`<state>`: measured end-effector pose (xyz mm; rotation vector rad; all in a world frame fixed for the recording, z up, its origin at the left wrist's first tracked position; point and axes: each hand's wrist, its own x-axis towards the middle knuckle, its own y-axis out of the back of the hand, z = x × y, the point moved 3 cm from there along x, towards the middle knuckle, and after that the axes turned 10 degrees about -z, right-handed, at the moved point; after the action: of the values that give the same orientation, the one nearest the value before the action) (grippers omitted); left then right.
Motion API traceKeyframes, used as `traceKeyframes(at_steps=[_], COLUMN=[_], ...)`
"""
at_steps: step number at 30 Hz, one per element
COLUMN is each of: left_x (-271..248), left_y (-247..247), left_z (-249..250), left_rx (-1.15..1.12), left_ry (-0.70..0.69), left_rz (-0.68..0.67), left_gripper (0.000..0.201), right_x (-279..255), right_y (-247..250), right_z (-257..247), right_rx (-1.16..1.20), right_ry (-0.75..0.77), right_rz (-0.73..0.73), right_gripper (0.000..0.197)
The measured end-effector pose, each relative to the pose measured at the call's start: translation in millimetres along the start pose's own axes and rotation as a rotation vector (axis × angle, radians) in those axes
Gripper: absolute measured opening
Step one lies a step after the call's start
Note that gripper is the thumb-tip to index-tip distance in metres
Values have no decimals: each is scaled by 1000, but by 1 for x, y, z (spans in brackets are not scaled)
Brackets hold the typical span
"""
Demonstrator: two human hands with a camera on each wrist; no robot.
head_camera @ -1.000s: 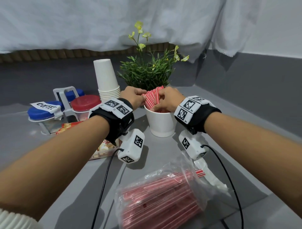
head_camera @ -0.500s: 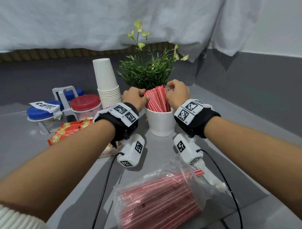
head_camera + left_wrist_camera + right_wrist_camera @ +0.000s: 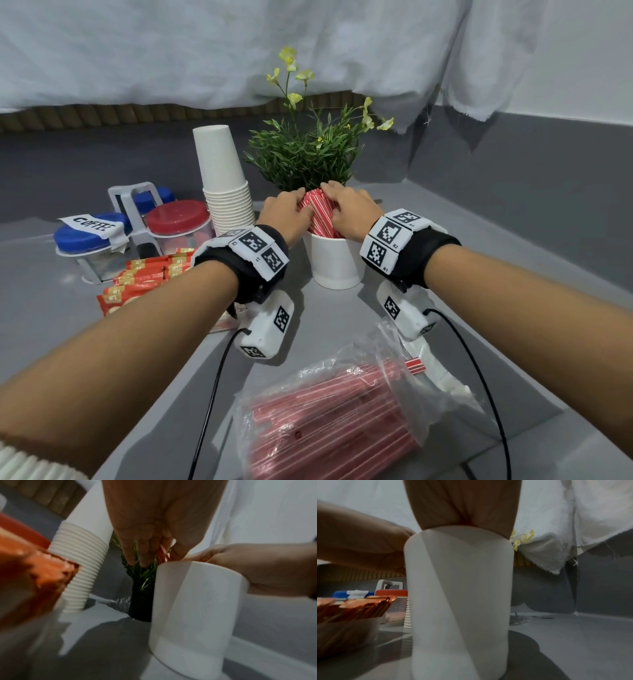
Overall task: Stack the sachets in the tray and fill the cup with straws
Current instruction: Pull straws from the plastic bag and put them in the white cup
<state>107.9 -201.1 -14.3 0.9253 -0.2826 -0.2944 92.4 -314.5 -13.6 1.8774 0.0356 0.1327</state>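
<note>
A white cup (image 3: 334, 263) stands mid-table with a bundle of red-striped straws (image 3: 320, 219) upright in it. My left hand (image 3: 303, 209) grips the bundle from the left and my right hand (image 3: 330, 193) curls over its top and right side. In the left wrist view my left hand (image 3: 149, 555) pinches red straws (image 3: 161, 554) above the cup (image 3: 193, 608). The right wrist view shows the cup (image 3: 458, 601) close up, hiding my right fingers. Red-orange sachets (image 3: 147, 277) lie in a row in a tray (image 3: 347, 632) to the left.
A clear bag of more straws (image 3: 329, 421) lies at the near edge. A stack of paper cups (image 3: 222, 181) and a potted plant (image 3: 305, 154) stand behind the cup. Lidded jars (image 3: 92, 236), one labelled coffee, sit far left. Grey walls close the right side.
The straw bundle went from leaning to upright in the cup. Both hands have closed in on its top, squeezing it narrower.
</note>
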Motion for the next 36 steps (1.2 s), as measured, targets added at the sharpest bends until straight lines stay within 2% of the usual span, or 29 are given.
traceKeyframes(at_steps=[3,6,10,13,18,24,31,34,36], left_x=[-3,-4,-9,-16,-43,-84,-137,-156,-168], left_y=[-2,-1,4,11,30,37,15,-1,-8], left_z=[3,4,7,8,22,44,55,49,46], left_rx=[122,131,81,47,14,42,14,19,30], left_ry=[-5,29,29,29,32,-4,1,52,76], left_rz=[-100,-174,-152,-116,-72,-124,-197,-263,-320], left_gripper=[44,50,62,66,56,38,29,30,26], right_x=[-3,-7,-14,-22,-46,-91,-142,-158,-166], right_y=[1,3,5,15,32,42,23,5,-12], right_z=[2,6,8,10,10,5,8,12,17], right_rx=[53,174,267,307,360,374,466,504,503], right_ry=[32,30,16,-16,-52,-66,-113,-175,-241], right_rz=[43,61,82,117,196,194,136,93,58], right_gripper=[54,60,65,58,40,19,21,16,22])
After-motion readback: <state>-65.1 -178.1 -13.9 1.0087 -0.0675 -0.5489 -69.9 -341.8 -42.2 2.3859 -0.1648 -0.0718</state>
